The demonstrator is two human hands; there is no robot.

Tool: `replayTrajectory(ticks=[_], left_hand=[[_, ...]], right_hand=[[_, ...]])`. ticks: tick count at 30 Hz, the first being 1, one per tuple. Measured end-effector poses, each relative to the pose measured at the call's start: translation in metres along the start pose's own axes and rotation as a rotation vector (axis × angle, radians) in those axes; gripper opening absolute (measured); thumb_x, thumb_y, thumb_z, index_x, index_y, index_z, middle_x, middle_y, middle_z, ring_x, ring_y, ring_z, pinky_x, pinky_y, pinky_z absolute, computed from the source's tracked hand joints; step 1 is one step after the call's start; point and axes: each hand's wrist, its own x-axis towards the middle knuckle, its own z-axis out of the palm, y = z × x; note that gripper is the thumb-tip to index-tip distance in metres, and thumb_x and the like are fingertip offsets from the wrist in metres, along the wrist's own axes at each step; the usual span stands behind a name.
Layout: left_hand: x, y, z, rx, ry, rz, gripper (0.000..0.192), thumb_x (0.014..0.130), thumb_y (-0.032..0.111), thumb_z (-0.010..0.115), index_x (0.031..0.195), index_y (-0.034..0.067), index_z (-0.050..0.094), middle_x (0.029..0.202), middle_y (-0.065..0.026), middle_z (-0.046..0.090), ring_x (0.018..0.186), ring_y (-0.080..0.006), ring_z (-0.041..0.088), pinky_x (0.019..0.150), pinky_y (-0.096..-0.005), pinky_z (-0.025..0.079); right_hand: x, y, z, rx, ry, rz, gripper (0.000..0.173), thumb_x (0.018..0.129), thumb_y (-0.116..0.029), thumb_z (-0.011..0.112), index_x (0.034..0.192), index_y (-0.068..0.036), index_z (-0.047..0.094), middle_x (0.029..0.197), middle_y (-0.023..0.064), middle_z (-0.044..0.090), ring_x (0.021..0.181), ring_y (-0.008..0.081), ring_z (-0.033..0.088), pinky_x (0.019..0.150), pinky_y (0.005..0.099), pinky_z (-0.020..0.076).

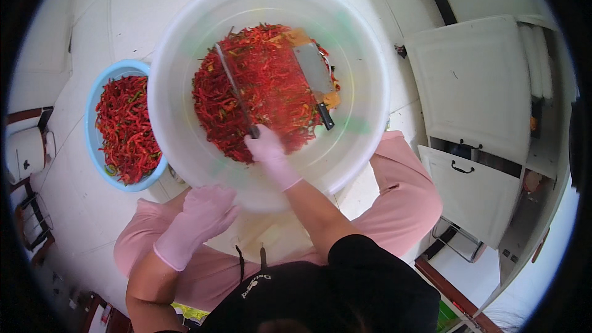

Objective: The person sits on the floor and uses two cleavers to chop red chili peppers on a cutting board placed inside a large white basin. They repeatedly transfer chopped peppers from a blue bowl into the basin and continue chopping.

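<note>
My right hand (266,145), in a pale pink glove, grips the dark handle of a knife (230,74). The long, narrow blade points away from me over red chili peppers (222,115) in a large whitish plastic basin (356,148). Many peppers in the middle look chopped and are blurred. At the right of the heap lies a cleaver (314,68) with a black handle. Parts of an orange-brown board (297,36) show beneath the cleaver and peppers. My left hand (208,208), also gloved, is by the basin's near rim; its finger closure is unclear.
A light-blue basin (90,125) of whole red peppers, with a few green ones, stands left of the large basin. White cabinet doors (467,88) with dark handles are at the right. My bent knees flank the large basin on a white tiled floor (152,4).
</note>
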Motion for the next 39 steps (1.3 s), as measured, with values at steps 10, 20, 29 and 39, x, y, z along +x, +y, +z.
replayTrajectory(ticks=[10,20,29,39], left_hand=[[0.004,-0.011,0.029,-0.072,0.143,0.047,0.024,0.089,0.03,0.062,0.091,0.006,0.065,0.083,-0.0153,0.068,0.079,-0.0383,0.068,0.069,-0.0498,0.055],[0.006,0.005,0.019,-0.069,-0.008,-0.022,0.019,0.083,0.019,0.066,0.092,0.003,0.072,0.089,-0.0178,0.071,0.083,-0.0349,0.072,0.07,-0.046,0.058],[0.013,0.005,0.014,-0.076,-0.098,-0.016,0.028,0.087,0.029,0.067,0.095,0.002,0.072,0.09,-0.0189,0.071,0.085,-0.036,0.071,0.072,-0.0475,0.057],[0.004,-0.004,0.026,-0.093,-0.031,-0.045,0.024,0.087,0.028,0.068,0.088,0.003,0.07,0.088,-0.0173,0.07,0.085,-0.034,0.071,0.072,-0.0459,0.056]], right_hand=[[0.021,0.047,-0.001,-0.094,0.054,0.006,0.015,0.087,-0.015,0.064,0.096,-0.003,0.061,0.069,0.0042,0.056,0.052,0.0173,0.054,0.048,0.0363,0.0468],[0.035,0.054,-0.002,0.13,-0.008,0.107,0.017,0.085,-0.004,0.066,0.085,-0.008,0.05,0.055,0.0007,0.046,0.037,0.0142,0.042,0.034,0.0346,0.0422],[0.025,0.028,0.014,0.062,0.003,-0.028,0.017,0.088,-0.005,0.065,0.085,-0.009,0.048,0.054,0.0009,0.045,0.037,0.0141,0.044,0.036,0.0325,0.0404],[0.019,0.002,0.003,0.156,0.004,-0.073,0.013,0.087,-0.009,0.065,0.084,-0.007,0.053,0.06,-0.0001,0.049,0.045,0.0126,0.046,0.039,0.0305,0.0403]])
